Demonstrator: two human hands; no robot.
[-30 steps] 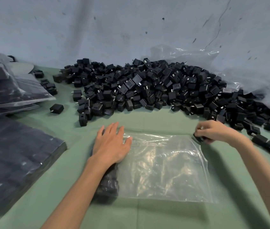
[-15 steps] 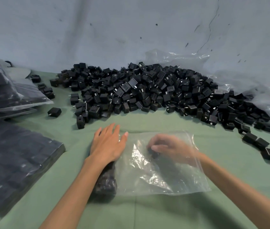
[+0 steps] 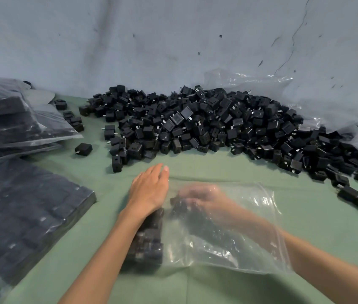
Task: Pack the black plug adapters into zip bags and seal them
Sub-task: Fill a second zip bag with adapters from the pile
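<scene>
Adapter heap (image 3: pixel 206 128) beyond zip bag (image 3: pixel 259 229), packed bags (image 3: pixel 26 216) leftward.

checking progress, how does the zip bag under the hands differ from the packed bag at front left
The zip bag is mostly clear and slack, with adapters only along its left side; the packed bag is dark with rows throughout. The right hand reaches inside the zip bag and the left hand rests on it; no hand touches the packed bag. Both are clear plastic on the green cloth.

Zip bag (image 3: pixel 250 216) front-ctr on table (image 3: pixel 217 165), adapter pile (image 3: pixel 217 128) behind, packed bags (image 3: pixel 20 216) left.
</scene>
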